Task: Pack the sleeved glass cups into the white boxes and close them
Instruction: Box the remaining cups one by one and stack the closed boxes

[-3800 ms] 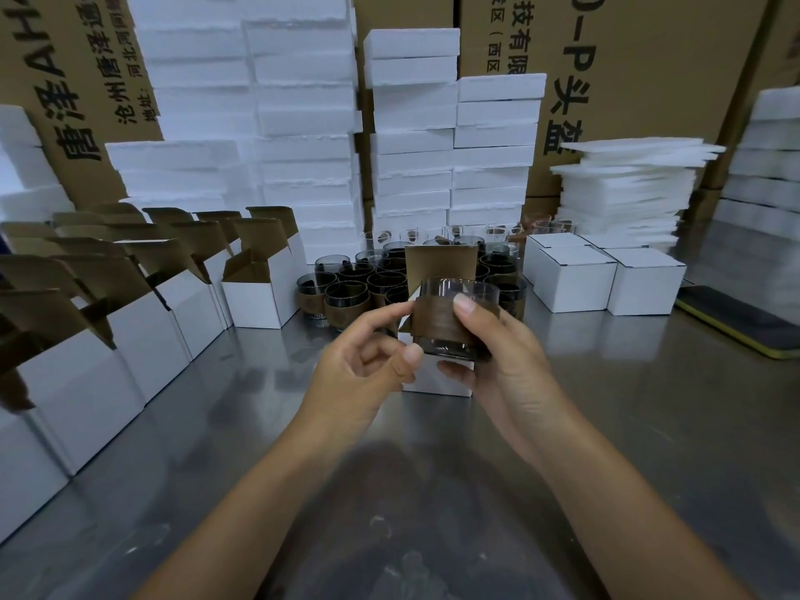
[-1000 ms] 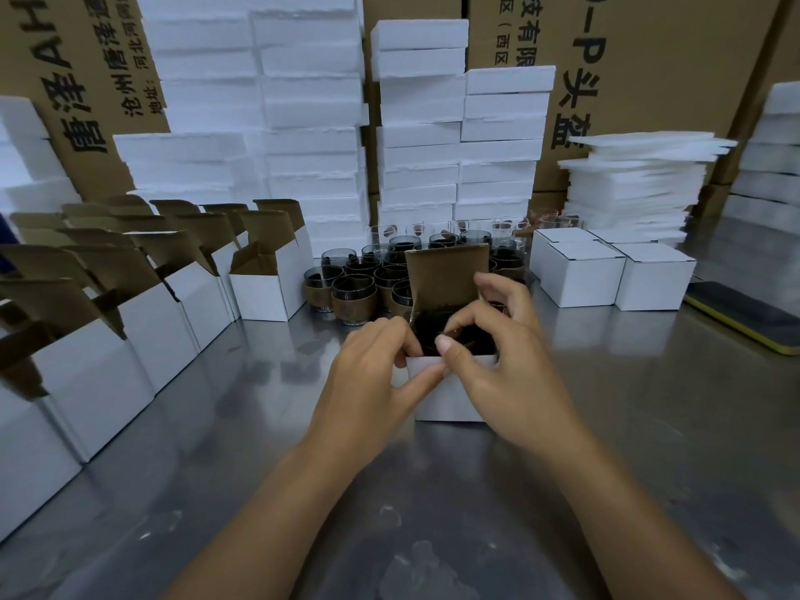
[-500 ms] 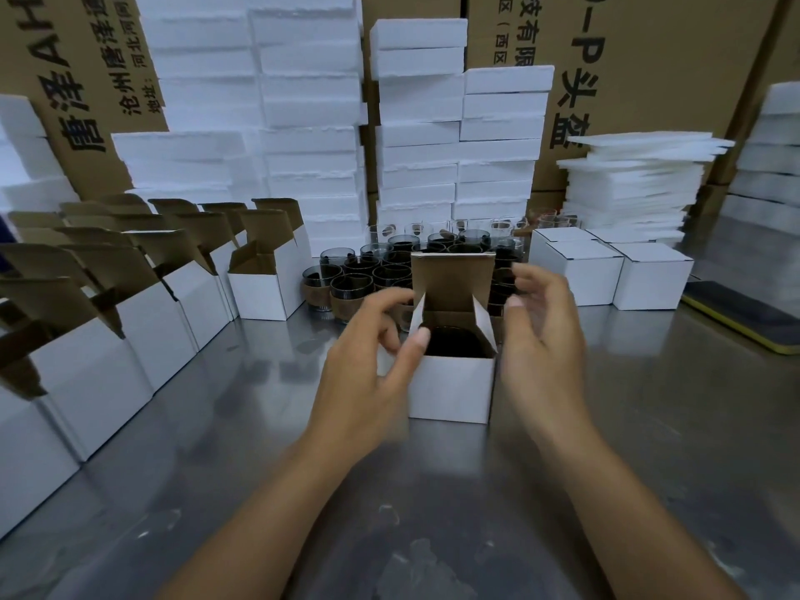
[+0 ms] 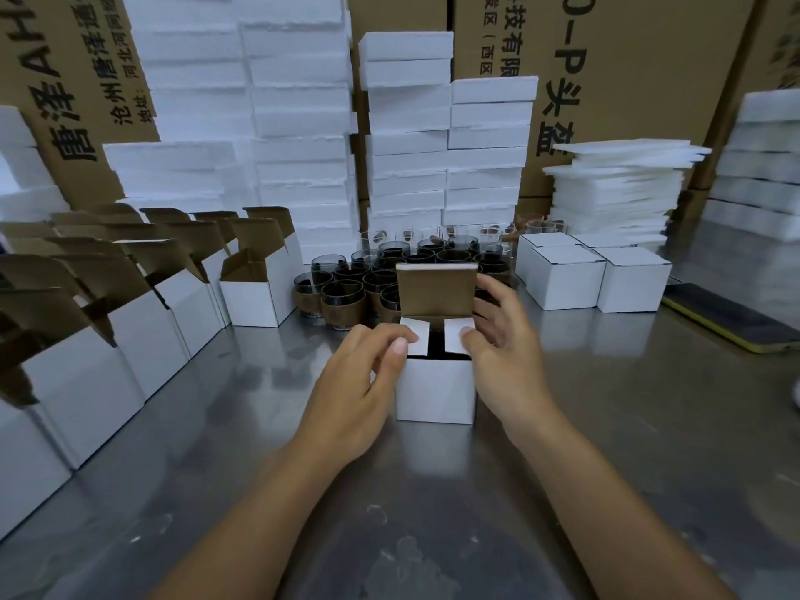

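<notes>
Steel table (image 4: 606,426), foam stacks (image 4: 298,123) and big cartons behind. White box (image 4: 435,394) sits centre, near the front edge of the sleeved cups (image 4: 342,298). Step in hand, judged: closing this box. Left hand (image 4: 359,383) has its fingers curled over the left side flap (image 4: 417,342), pressing it down. Right hand (image 4: 506,361) has its thumb on the right side flap (image 4: 456,337), other fingers spread behind the lid flap (image 4: 435,292), which stands upright, brown inside facing the camera. Dark gap shows between the side flaps; a cup is likely inside but can't be made out.

To do it well: hold both side flaps flat and level, bring the lid forward with the right fingers, slip the thumbs out only as the lid covers them, then guide the tuck tab inside the front wall. Brace the box so it doesn't slide on the slick steel.

Open boxes (image 4: 255,292) wait left, closed boxes (image 4: 567,279) right.
</notes>
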